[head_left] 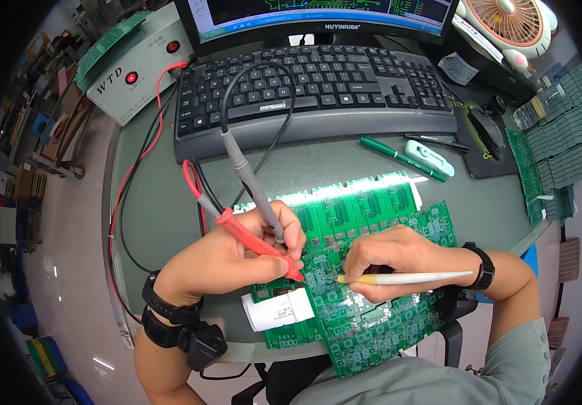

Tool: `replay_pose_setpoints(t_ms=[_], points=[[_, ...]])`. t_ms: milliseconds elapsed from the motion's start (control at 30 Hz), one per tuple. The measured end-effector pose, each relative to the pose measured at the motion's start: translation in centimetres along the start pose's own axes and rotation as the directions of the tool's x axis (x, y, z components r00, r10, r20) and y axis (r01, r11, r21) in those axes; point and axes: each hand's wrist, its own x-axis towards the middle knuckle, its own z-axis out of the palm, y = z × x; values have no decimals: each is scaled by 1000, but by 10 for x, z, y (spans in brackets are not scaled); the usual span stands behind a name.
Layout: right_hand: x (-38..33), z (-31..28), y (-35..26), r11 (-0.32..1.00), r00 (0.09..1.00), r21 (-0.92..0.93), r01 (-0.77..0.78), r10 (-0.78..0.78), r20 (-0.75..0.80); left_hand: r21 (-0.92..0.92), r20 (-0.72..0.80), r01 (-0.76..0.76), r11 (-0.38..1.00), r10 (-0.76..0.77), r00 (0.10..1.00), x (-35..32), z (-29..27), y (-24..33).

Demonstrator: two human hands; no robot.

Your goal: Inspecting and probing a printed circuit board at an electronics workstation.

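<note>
My left hand (250, 246) is closed around two test probes. The red probe (254, 236) slants down to its tip at the green circuit board panel (372, 324). The grey probe (250, 175) rises steeply out of the same grip, its black lead looping up over the keyboard. In my right hand (392, 260) a slim pen-shaped tool (412, 277) with a white tapered handle and yellow grip is pinched, its point close to the board near the red tip. Under this board lies another green panel (351, 212), and a white paper label (279, 309) rests beside my left hand.
A black keyboard (311, 88) and monitor (321, 27) stand at the back. Left is a grey box (139, 74) with red buttons and trailing leads. A green pen (402, 158), mint-coloured cutter-like item (429, 157), mouse (485, 131), fan (507, 27) and stacked boards (568, 128) lie right.
</note>
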Motion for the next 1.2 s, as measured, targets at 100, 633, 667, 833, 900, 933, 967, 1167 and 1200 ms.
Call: replay_pose_setpoints(t_ms=[100, 633, 667, 833, 900, 933, 967, 1167, 1200], points=[[0, 0, 0, 1000, 1000, 6, -11, 11, 0, 1, 1, -3, 1000, 3, 1000, 0, 0, 0], [-1, -1, -5, 978, 978, -28, 207, -208, -16, 23, -15, 19, 1000, -19, 1000, 0, 1, 2], [-2, -1, -5, 977, 980, -65, 201, -200, 14, 14, -15, 21, 1000, -21, 1000, -1, 1, 2], [-7, 3, -5, 995, 1000, -97, 23, -22, 20, 5, -5, 5, 1000, -5, 1000, 0, 0, 0], [-7, 6, -3, 994, 1000, -109, 29, -30, -8, 1, -7, 8, 1000, -8, 1000, 0, 0, 0], [-7, 7, -3, 993, 999, -116, 33, -36, -22, 7, -10, 10, 1000, -10, 1000, -1, 0, 0], [-6, 7, -2, 993, 999, -114, 35, -38, -28, 1, -6, 9, 1000, -9, 1000, -1, 0, 0], [-6, 7, 0, 991, 998, -123, 45, -50, -37, -4, 0, 11, 1000, -11, 1000, 0, -1, -1], [-6, 7, 0, 991, 998, -123, 48, -53, -37, -2, -2, 12, 1000, -12, 1000, 0, -1, -1]])
